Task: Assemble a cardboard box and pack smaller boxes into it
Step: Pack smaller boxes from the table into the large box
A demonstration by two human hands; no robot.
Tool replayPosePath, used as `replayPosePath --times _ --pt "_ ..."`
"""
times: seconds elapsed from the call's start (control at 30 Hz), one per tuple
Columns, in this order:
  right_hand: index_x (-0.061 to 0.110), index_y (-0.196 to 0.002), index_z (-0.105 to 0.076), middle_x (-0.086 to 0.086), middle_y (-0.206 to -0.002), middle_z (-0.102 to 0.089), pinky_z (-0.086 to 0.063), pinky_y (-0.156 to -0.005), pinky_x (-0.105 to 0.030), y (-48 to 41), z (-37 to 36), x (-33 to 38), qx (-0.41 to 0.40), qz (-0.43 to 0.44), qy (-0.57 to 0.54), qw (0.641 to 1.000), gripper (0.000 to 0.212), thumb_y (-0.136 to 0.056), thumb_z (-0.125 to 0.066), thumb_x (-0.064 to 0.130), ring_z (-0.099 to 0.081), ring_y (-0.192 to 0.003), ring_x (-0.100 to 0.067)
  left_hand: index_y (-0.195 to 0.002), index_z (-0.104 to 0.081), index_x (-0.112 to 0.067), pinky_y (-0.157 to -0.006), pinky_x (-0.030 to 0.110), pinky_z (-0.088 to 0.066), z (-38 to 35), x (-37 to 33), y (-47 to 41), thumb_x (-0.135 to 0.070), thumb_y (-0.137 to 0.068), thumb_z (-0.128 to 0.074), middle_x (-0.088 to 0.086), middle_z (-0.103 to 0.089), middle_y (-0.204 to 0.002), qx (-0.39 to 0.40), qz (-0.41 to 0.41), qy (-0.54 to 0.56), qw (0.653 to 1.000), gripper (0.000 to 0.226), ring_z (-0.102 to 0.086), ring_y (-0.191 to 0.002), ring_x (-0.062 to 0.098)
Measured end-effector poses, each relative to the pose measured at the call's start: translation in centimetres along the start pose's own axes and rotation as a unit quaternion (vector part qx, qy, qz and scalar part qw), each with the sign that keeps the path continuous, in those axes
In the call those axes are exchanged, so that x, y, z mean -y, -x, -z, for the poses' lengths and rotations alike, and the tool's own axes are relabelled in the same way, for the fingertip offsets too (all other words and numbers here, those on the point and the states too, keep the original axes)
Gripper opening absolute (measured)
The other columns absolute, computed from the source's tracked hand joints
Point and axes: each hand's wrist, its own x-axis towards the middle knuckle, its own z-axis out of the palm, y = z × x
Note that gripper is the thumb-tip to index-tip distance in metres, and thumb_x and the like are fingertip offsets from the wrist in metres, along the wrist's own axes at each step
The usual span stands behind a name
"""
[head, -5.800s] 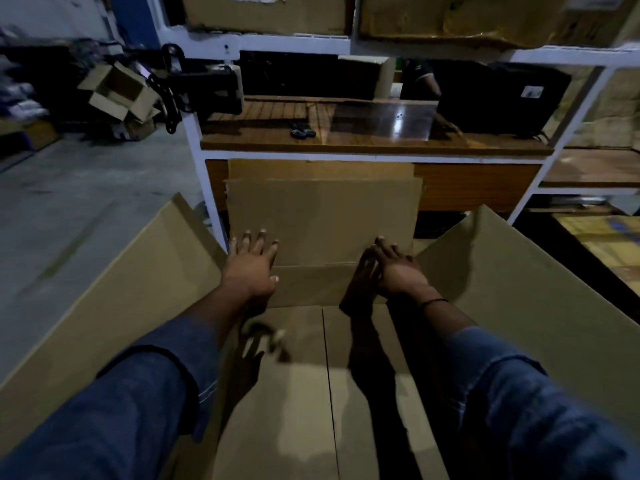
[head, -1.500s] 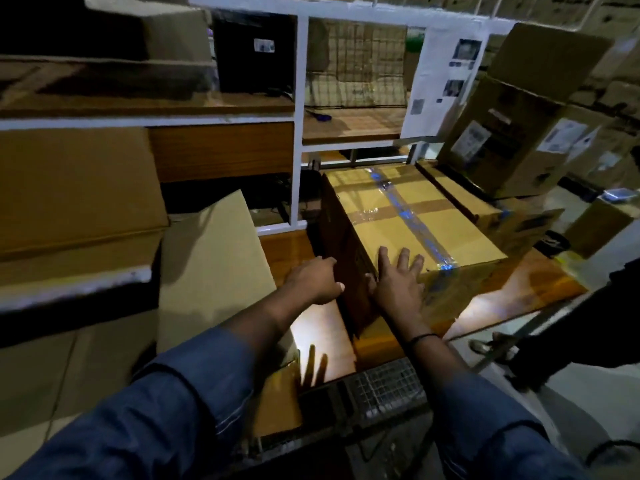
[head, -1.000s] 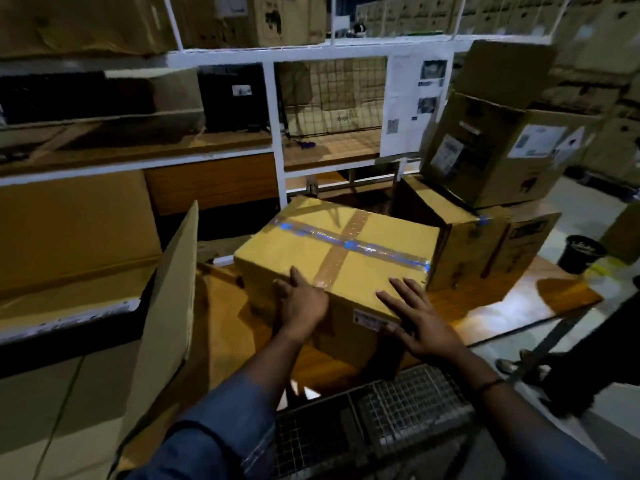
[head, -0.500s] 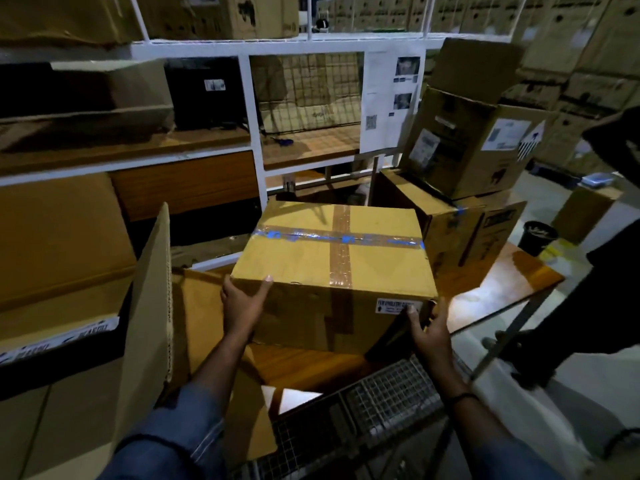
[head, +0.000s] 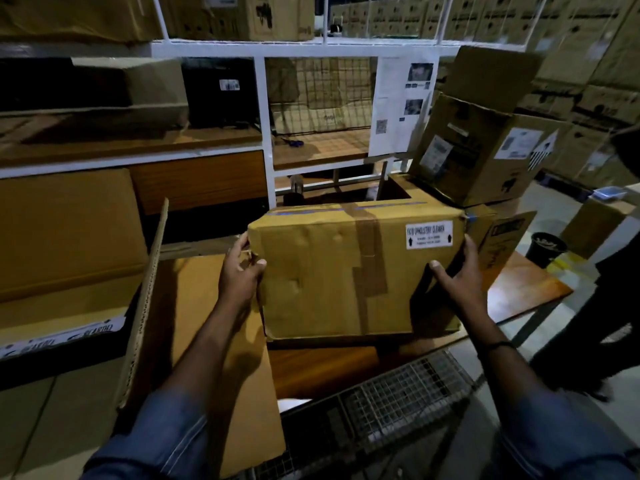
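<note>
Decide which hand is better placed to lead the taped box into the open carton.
Left, probably: the left hand grips the taped box on the side nearest the open carton; the right hand is farther away.

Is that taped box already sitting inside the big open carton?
No, both hands, left and right, hold the taped box above the wooden table.

Both arms are stretched forward and slightly apart, sleeved in blue to the forearms; the left hand is clamped on the left edge of the taped box, thumb on the front face; the right hand is pressed on its right edge, a dark band worn at the wrist.
</note>
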Motion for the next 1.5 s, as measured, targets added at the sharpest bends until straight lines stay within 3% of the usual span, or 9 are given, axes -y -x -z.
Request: replayPosePath --times 0.1,0.23,0.33,0.43,0.57,0.8,1.0,1.3,1.5 --pt "0.048 -0.157 -0.018 -0.005 -0.159 -0.044 -0.037 -0.114 -0.064 -3.1 0.3 -0.3 -0.004 -0.021 0.015 1.000 0.092 -0.084 -0.073 0.052 -0.040 -0.145 -0.037 -0.159 -0.039 -0.022 -0.083 0.014 -0.054 -0.3 -1.3 -0.2 0.009 -0.098 -0.058 0.000 -0.049 -0.151 0.024 -0.023 0.037 0.999 0.071 -0.053 -0.131 0.015" --pt "0.030 -0.153 -0.025 -0.013 -0.152 -0.049 -0.046 -0.110 -0.058 -4.2 0.0 -0.2 0.012 -0.082 -0.022 0.996 0.086 -0.087 -0.078 0.046 -0.049 -0.137 -0.038 -0.160 -0.035 -0.016 -0.111 0.034 -0.046 -0.1 -0.3 -0.3 0.006 -0.097 -0.062 0.003 -0.047 -0.156 0.035 -0.012 0.037 0.999 0.072 -0.048 -0.140 0.016" --pt "0.027 -0.148 -0.032 -0.013 -0.148 -0.053 -0.049 -0.106 -0.058 -3.6 -0.6 -0.6 0.013 -0.124 -0.045 0.991 0.090 -0.080 -0.073 0.068 -0.054 -0.132 -0.038 -0.153 -0.048 -0.028 -0.108 0.044 -0.049 -0.8 2.0 1.1 -0.043 -0.104 -0.058 -0.002 -0.059 -0.144 0.037 0.026 -0.022 0.999 0.052 -0.057 -0.133 0.021" --pt "0.024 -0.151 -0.033 -0.013 -0.148 -0.053 -0.044 -0.110 -0.057 -2.6 -1.2 -0.7 0.032 -0.158 -0.057 0.985 0.089 -0.085 -0.061 0.078 -0.053 -0.132 -0.041 -0.152 -0.049 -0.033 -0.106 0.043 -0.048 -2.1 3.5 3.0 -0.085 -0.090 -0.036 -0.002 -0.060 -0.142 0.072 0.098 -0.028 0.992 0.081 -0.057 -0.132 0.026" --pt "0.017 -0.147 -0.038 -0.016 -0.144 -0.054 -0.043 -0.106 -0.051 -2.1 -1.4 0.0 0.032 -0.187 -0.036 0.981 0.083 -0.091 -0.057 0.074 -0.054 -0.130 -0.042 -0.157 -0.042 -0.023 -0.100 0.032 -0.042 -3.1 3.6 3.4 -0.056 -0.105 -0.038 0.005 -0.054 -0.150 0.064 0.109 -0.009 0.992 0.062 -0.050 -0.139 0.029" --pt "0.017 -0.148 -0.043 -0.015 -0.148 -0.053 -0.043 -0.102 -0.045 -5.1 -0.7 3.8 0.003 -0.069 0.008 0.998 0.078 -0.090 -0.070 0.061 -0.052 -0.132 -0.038 -0.120 -0.067 -0.028 -0.059 0.007 -0.043 -0.6 -0.9 1.3 -0.046 -0.096 -0.069 -0.015 -0.068 -0.098 -0.011 0.010 -0.083 0.996 0.030 -0.061 -0.085 -0.002" --pt "0.025 -0.146 -0.045 -0.014 -0.145 -0.053 -0.045 -0.100 -0.046 -5.6 -2.8 3.9 -0.017 -0.079 -0.052 0.995 0.094 -0.077 -0.056 0.087 -0.053 -0.130 -0.035 -0.121 -0.066 -0.029 -0.074 0.025 -0.049 0.6 -0.9 0.4 -0.052 -0.093 -0.071 -0.012 -0.069 -0.107 -0.063 -0.035 -0.126 0.989 0.036 -0.065 -0.096 0.010" --pt "0.023 -0.154 -0.042 -0.011 -0.143 -0.057 -0.044 -0.088 -0.034 -0.2 -6.2 -1.3 -0.004 -0.147 -0.160 0.976 0.133 -0.052 -0.049 0.107 -0.056 -0.128 -0.032 -0.148 -0.051 -0.026 -0.103 0.046 -0.053 0.4 5.8 1.7 -0.090 -0.077 -0.055 0.000 -0.065 -0.139 -0.019 0.113 -0.091 0.989 0.096 -0.063 -0.124 0.025" --pt "0.020 -0.140 -0.051 -0.007 -0.131 -0.059 -0.049 -0.093 -0.043 -5.2 -4.7 2.5 -0.022 -0.091 -0.110 0.990 0.080 -0.086 -0.059 0.078 -0.058 -0.122 -0.033 -0.099 -0.074 -0.020 -0.064 0.029 -0.046 0.2 0.5 0.0 -0.075 -0.089 -0.058 0.000 -0.073 -0.089 -0.116 0.014 -0.169 0.979 0.058 -0.068 -0.085 0.026"
